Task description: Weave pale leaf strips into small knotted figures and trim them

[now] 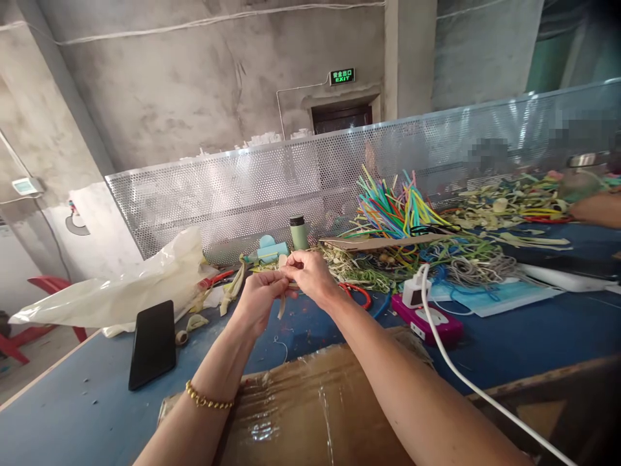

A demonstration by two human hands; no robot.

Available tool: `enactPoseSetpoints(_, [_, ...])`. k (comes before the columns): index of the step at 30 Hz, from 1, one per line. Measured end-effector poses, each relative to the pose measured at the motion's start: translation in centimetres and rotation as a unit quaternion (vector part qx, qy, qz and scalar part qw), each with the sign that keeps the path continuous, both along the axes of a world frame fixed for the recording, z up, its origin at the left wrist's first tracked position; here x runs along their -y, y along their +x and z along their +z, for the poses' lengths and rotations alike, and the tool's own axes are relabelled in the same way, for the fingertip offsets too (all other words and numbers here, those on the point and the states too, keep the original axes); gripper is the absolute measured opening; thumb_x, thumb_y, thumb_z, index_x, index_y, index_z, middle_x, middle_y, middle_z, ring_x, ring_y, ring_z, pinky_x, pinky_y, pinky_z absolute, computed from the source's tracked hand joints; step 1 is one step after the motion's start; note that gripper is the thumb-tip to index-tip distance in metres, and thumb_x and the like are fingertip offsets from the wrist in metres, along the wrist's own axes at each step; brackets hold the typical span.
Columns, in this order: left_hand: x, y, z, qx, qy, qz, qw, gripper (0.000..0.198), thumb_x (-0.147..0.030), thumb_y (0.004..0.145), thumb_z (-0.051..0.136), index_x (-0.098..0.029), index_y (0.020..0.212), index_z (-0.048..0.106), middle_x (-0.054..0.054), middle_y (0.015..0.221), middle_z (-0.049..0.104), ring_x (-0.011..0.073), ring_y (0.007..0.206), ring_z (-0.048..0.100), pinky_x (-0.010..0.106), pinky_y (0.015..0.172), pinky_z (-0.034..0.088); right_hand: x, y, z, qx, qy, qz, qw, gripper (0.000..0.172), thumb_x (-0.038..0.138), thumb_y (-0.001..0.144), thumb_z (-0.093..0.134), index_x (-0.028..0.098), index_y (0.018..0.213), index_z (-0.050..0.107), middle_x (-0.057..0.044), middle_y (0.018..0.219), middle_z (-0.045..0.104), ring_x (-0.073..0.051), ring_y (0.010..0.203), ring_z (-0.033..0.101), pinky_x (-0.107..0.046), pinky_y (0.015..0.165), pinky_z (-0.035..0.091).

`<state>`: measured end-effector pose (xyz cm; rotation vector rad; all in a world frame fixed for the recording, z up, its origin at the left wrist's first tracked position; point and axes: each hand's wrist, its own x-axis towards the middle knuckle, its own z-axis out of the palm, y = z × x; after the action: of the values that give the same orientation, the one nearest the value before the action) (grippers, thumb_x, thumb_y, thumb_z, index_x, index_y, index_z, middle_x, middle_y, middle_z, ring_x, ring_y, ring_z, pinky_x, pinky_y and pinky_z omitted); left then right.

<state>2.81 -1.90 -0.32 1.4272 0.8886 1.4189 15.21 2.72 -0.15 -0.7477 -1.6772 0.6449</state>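
Over the blue table, my left hand [262, 294] and my right hand [312, 277] meet with their fingertips pinched close together. Between them they hold a thin beige strip [282, 308]; one end dangles below the fingers and a short piece sticks up above. Its material is too small to make out. Just behind the hands stand a green bottle [299, 234] with a black cap and a light blue object [272, 250]. To the right of my right hand lies a heap of pale green strips [361, 275].
A black phone [152, 345] lies left on the table [104, 395], near a plastic bag [121, 288]. Cardboard [310, 404] sits under my forearms. Right are a purple power strip [429, 320] with a white cable, colourful tubes [395, 204] and a co-worker's hand [598, 208]. A perforated metal screen [233, 194] stands behind.
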Motion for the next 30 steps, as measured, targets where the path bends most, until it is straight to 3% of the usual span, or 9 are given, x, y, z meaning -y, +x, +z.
enactPoseSetpoints(6, [-0.1, 0.0, -0.2, -0.002, 0.0, -0.004, 1.0, 0.008, -0.017, 0.066, 0.073, -0.009, 0.065, 0.072, 0.008, 0.064, 0.069, 0.0133, 0.055, 0.063, 0.025, 0.061, 0.043, 0.0, 0.2, 0.2, -0.021, -0.034, 0.026, 0.999, 0.011, 0.023, 0.071, 0.062, 0.017, 0.062, 0.058, 0.002, 0.059, 0.056, -0.012, 0.058, 0.048, -0.025, 0.055, 0.036])
enactPoseSetpoints(10, [0.0, -0.8, 0.2, 0.012, -0.042, -0.091, 0.995, 0.021, -0.029, 0.072, 0.075, -0.009, 0.077, 0.075, 0.014, 0.078, 0.074, 0.0176, 0.065, 0.067, 0.029, 0.068, 0.048, -0.1, 0.6, 0.4, -0.011, -0.085, 0.048, 0.995, 0.016, 0.026, 0.072, 0.064, 0.016, 0.061, 0.058, 0.002, 0.057, 0.054, -0.012, 0.056, 0.048, -0.025, 0.054, 0.036])
enactPoseSetpoints(14, [0.0, -1.6, 0.4, 0.028, -0.084, -0.135, 0.987, 0.018, -0.024, 0.072, 0.076, -0.009, 0.082, 0.074, 0.016, 0.085, 0.075, 0.0203, 0.073, 0.069, 0.032, 0.077, 0.05, -0.3, 1.0, 0.5, 0.013, -0.067, 0.055, 0.996, 0.016, 0.027, 0.076, 0.064, 0.016, 0.065, 0.061, 0.0, 0.062, 0.061, -0.014, 0.061, 0.055, -0.026, 0.058, 0.039])
enactPoseSetpoints(17, [-0.4, -1.9, 0.4, 0.076, -0.096, -0.095, 0.988, 0.009, -0.019, 0.076, 0.072, -0.01, 0.073, 0.07, 0.016, 0.086, 0.074, 0.0211, 0.078, 0.069, 0.031, 0.076, 0.05, -0.6, 1.4, 0.8, 0.007, 0.001, -0.061, 0.998, 0.019, 0.032, 0.083, 0.061, 0.016, 0.077, 0.067, -0.006, 0.079, 0.069, -0.018, 0.075, 0.061, -0.029, 0.068, 0.044])
enactPoseSetpoints(20, [-0.8, -2.1, 0.4, 0.138, -0.106, -0.079, 0.982, 0.009, -0.016, 0.079, 0.067, -0.011, 0.071, 0.069, 0.012, 0.075, 0.071, 0.0184, 0.076, 0.066, 0.029, 0.075, 0.05, -0.6, 1.7, 1.3, 0.003, 0.081, -0.192, 0.978, 0.025, 0.035, 0.09, 0.054, 0.016, 0.08, 0.067, -0.009, 0.086, 0.07, -0.019, 0.081, 0.062, -0.031, 0.074, 0.043])
enactPoseSetpoints(23, [-1.0, -2.2, 0.4, 0.176, -0.107, -0.081, 0.975, 0.008, -0.012, 0.081, 0.063, -0.01, 0.079, 0.07, 0.005, 0.064, 0.063, 0.0152, 0.07, 0.062, 0.028, 0.072, 0.051, 0.2, 1.4, 1.5, 0.04, 0.076, -0.156, 0.984, 0.037, 0.04, 0.094, 0.047, 0.017, 0.072, 0.066, -0.007, 0.073, 0.069, -0.017, 0.069, 0.061, -0.028, 0.064, 0.04])
enactPoseSetpoints(25, [-1.0, -2.0, 0.5, 0.183, -0.098, -0.065, 0.976, 0.008, -0.011, 0.081, 0.061, -0.012, 0.08, 0.069, 0.004, 0.07, 0.065, 0.0146, 0.073, 0.062, 0.028, 0.072, 0.051, 1.1, 0.8, 1.5, 0.087, 0.079, -0.124, 0.985, 0.04, 0.044, 0.094, 0.048, 0.018, 0.069, 0.066, -0.005, 0.067, 0.068, -0.016, 0.065, 0.06, -0.028, 0.06, 0.037])
enactPoseSetpoints(30, [-0.4, -1.4, 0.6, 0.144, -0.078, -0.082, 0.983, 0.014, -0.014, 0.081, 0.061, -0.015, 0.091, 0.07, 0.007, 0.098, 0.071, 0.0165, 0.086, 0.064, 0.026, 0.069, 0.051, 1.8, 0.1, 1.0, 0.129, 0.089, -0.091, 0.983, 0.016, 0.024, 0.084, 0.062, 0.017, 0.071, 0.068, -0.005, 0.074, 0.072, -0.015, 0.066, 0.06, -0.026, 0.061, 0.038])
